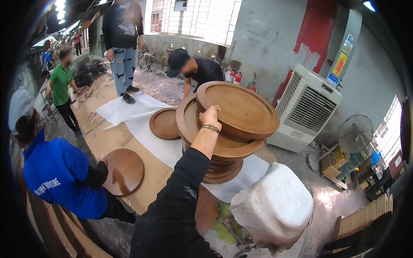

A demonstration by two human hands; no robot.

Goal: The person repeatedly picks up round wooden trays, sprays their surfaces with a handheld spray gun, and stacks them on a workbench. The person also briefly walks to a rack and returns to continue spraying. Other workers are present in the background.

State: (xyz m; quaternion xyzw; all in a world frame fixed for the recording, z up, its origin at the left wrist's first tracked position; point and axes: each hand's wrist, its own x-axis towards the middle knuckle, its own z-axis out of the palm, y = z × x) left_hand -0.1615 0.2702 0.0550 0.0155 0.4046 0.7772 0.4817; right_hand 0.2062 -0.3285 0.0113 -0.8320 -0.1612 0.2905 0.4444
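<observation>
My left hand [211, 118], with a bracelet at the wrist and a black sleeve, grips the left rim of a round brown wooden tray [241, 105]. That tray has a raised rim and sits tilted and off-centre on top of a stack. Beneath it is a second rimmed wooden tray [228, 148], with several more round pieces [223, 172] lower down. My fingertips are partly hidden at the rim. Left of the stack, a smaller round wooden tray [164, 124] lies on white sheeting [146, 135]. My right hand is out of view.
A worker in blue [64, 176] holds a round wooden board [124, 172] on the left. Another person in a black cap [193, 69] bends behind the stack; someone stands beyond [122, 47]. A cloth-draped object [275, 206] stands near right, with an air cooler [307, 107] and fan [355, 133] farther off.
</observation>
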